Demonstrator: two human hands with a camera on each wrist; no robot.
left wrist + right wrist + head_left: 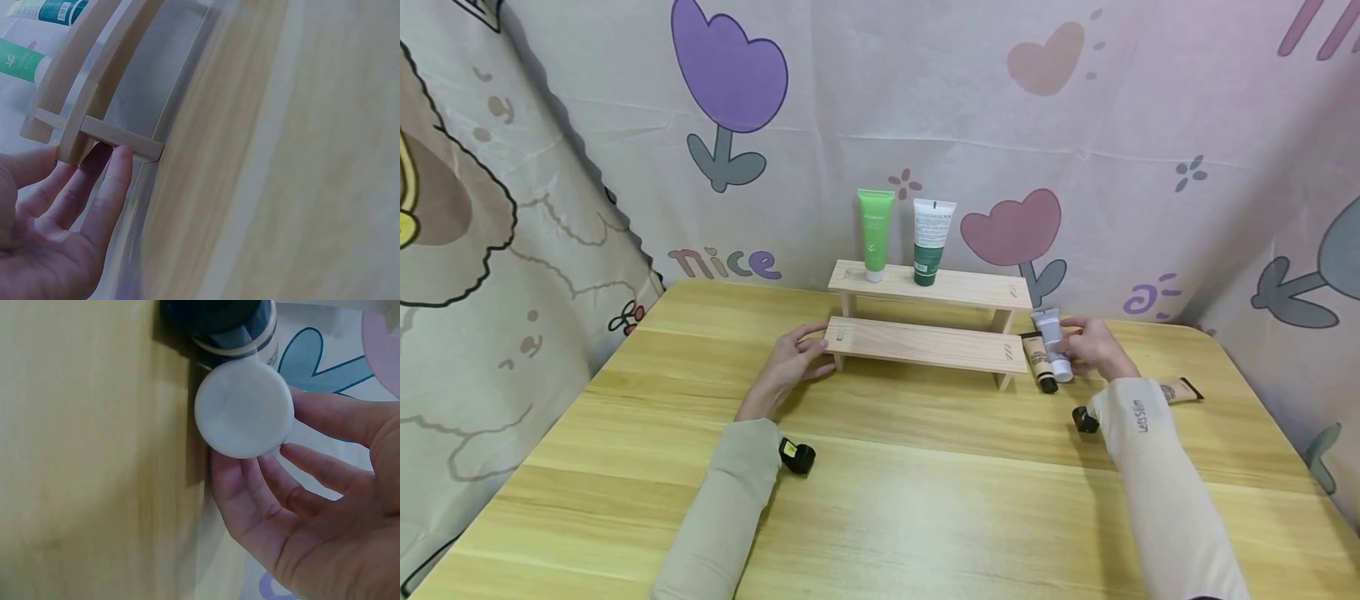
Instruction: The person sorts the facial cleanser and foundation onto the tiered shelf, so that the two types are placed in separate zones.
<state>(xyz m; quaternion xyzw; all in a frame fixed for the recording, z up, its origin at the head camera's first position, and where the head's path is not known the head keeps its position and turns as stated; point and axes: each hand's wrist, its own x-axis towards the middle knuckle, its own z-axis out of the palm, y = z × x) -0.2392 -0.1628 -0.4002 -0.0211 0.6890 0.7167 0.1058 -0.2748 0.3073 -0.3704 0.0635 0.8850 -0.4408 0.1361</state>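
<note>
A two-tier wooden shelf (925, 343) stands on the table. My left hand (790, 362) holds the left end of its lower tier; in the left wrist view the thumb lies at the board's end and the fingertips (122, 153) touch the leg. Right of the shelf, my right hand (1093, 346) grips a pale lavender tube (1051, 337) with a white cap (244, 409), thumb on one side and fingers on the other. Against that tube lies a beige tube (1037, 360) with a black cap. On the upper tier a green tube (876, 229) and a white-and-green tube (931, 237) stand upright.
Another beige tube (1182, 390) lies on the table to the right, partly hidden behind the right sleeve (1150, 450). A patterned cloth (850, 100) hangs behind the table (940, 500) and along its sides. Each wrist carries a small black camera (797, 457).
</note>
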